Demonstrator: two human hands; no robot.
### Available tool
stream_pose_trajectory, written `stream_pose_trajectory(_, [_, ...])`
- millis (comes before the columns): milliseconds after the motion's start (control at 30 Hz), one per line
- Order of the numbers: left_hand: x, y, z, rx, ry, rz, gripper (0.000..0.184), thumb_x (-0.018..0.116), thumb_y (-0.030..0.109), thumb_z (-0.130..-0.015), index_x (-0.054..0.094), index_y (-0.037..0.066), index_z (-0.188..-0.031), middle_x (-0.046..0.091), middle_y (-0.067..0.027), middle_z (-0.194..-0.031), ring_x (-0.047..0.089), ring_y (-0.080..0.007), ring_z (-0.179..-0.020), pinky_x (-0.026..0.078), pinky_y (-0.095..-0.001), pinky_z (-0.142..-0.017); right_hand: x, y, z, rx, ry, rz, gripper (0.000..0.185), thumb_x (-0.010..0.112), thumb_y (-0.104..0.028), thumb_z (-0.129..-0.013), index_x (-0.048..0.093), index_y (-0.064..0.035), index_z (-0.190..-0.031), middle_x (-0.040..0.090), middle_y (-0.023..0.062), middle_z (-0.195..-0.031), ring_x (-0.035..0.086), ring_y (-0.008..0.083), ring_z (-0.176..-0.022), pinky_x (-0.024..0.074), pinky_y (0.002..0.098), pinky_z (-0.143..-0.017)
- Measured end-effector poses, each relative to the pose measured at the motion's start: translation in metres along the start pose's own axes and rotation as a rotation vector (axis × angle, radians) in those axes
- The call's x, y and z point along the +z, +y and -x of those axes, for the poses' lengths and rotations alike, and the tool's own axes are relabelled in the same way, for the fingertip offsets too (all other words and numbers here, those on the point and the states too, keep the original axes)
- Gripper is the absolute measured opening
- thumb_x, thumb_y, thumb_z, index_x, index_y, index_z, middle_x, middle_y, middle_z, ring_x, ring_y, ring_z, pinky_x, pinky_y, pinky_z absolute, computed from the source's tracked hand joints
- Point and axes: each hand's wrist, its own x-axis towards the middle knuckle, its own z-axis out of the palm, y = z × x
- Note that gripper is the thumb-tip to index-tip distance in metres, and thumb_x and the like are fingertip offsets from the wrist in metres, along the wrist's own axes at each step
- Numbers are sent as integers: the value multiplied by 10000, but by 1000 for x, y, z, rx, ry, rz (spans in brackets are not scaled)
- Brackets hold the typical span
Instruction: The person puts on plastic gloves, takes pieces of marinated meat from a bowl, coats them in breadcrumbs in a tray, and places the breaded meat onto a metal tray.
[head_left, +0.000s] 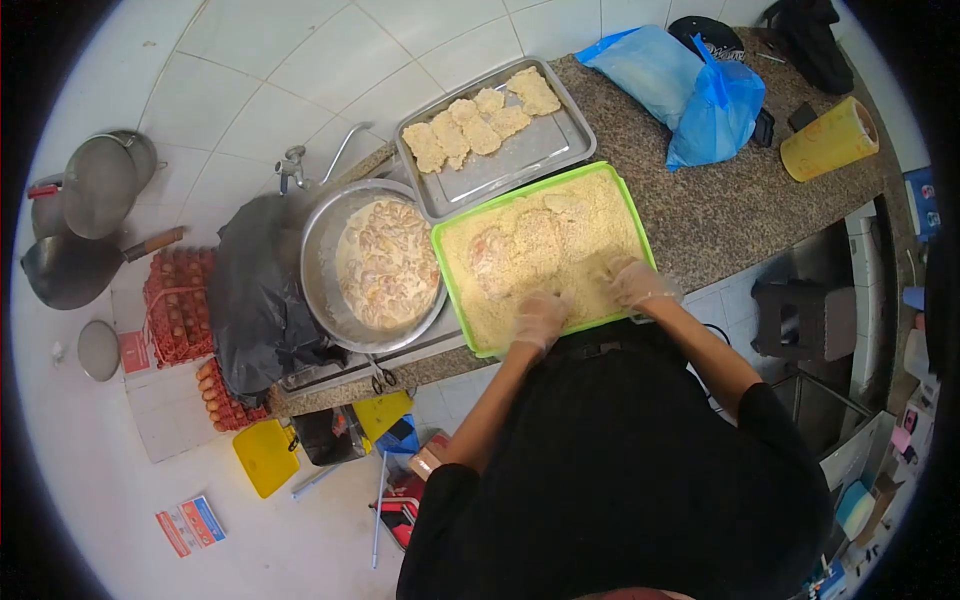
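Observation:
My left hand, in a clear plastic glove, lies at the near side of a green tray full of breadcrumbs; its fingers are smeared by motion. My right hand, gloved too, reaches into the crumbs at the tray's right side. Its crumb-dusted fingers look stretched out, with their tips partly buried. Beyond my hands, several flat meat pieces lie in the crumbs: a pinkish piece at the left, a more coated piece in the middle and a pale one at the right.
Left of the tray stands a metal bowl of raw meat in creamy liquid. Behind, a metal tray holds coated pieces. Blue bags and a yellow roll are at the right. Scissors hang over the counter's front edge.

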Motion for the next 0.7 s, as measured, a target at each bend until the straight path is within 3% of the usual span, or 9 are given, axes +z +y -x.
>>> stream_pose_trajectory(100, [-12, 22, -7, -152, -64, 299, 588, 585, 527, -1001, 728, -38, -1078, 709, -310, -1083, 705, -449, -1030, 532, -529, -900, -79, -74, 38, 269, -42, -378, 619, 521, -561, -1027, 638, -73, -1391, 681, 220, -1340, 656, 359, -1237, 514, 432, -1034])
stream_pose_trajectory(200, [-7, 14, -12, -116, -52, 756, 530, 614, 464, -1009, 703, -29, -1180, 715, -290, -1143, 705, -386, -1053, 526, -486, -908, -39, -47, 12, 329, -35, -702, 624, 513, -546, -1035, 592, -105, -1470, 636, 217, -1438, 631, 372, -1291, 488, 443, -1072])
stream_pose_trajectory(267, [-9, 18, -19, -46, 48, 1097, 533, 621, 418, -1033, 672, -63, -1258, 721, -261, -1230, 693, -293, -1100, 519, -434, -919, -42, -29, 9, -39, 173, -311, 640, 493, -552, -1044, 590, -84, -1470, 638, 217, -1433, 620, 364, -1309, 467, 432, -1105])
stream_pose_trajectory(300, [-27, 27, -16, -9, 148, 1027, 525, 616, 405, -1031, 647, -45, -1298, 711, -261, -1244, 678, -334, -1128, 497, -454, -970, -44, -21, 7, -204, 300, -100, 648, 483, -555, -1048, 588, -74, -1470, 640, 217, -1431, 614, 359, -1319, 457, 427, -1121])
stream_pose_trajectory(367, [-82, 53, -8, 66, 343, 882, 525, 605, 381, -1027, 598, -10, -1378, 691, -260, -1272, 647, -416, -1183, 453, -496, -1073, -145, -74, 34, 35, 53, -531, 656, 465, -550, -1058, 577, -57, -1477, 613, 205, -1468, 565, 354, -1375, 413, 417, -1169])
stream_pose_trajectory(400, [-85, 47, -22, 139, 458, 604, 526, 590, 380, -1033, 597, -7, -1390, 667, -257, -1317, 617, -419, -1233, 425, -505, -1105, -196, -101, 48, 187, -30, -716, 660, 456, -548, -1064, 572, -49, -1481, 600, 200, -1486, 541, 351, -1403, 392, 412, -1194])
stream_pose_trajectory(467, [-74, 23, -54, 279, 664, 31, 530, 559, 378, -1044, 594, 0, -1413, 621, -252, -1408, 557, -424, -1331, 370, -523, -1168, -119, -63, -29, -72, 201, -394, 607, 484, -485, -1058, 550, -87, -1512, 510, 193, -1574, 435, 341, -1490, 320, 478, -1230])
stream_pose_trajectory(600, [-15, -3, -89, 336, 795, -240, 567, 496, 369, -1062, 530, 0, -1490, 510, -272, -1533, 440, -445, -1453, 307, -566, -1221, -16, -50, -86, -330, 729, 210, 586, 446, -430, -1079, 544, -34, -1500, 472, 218, -1600, 393, 382, -1516, 236, 543, -1268])
stream_pose_trajectory(700, [1, -8, -65, 321, 658, -243, 585, 473, 351, -1066, 494, -32, -1508, 469, -300, -1554, 398, -459, -1483, 282, -601, -1224, -4, -43, -49, -405, 674, 232, 643, 444, -459, -1074, 528, 22, -1492, 471, 244, -1590, 377, 414, -1519, 214, 546, -1274])
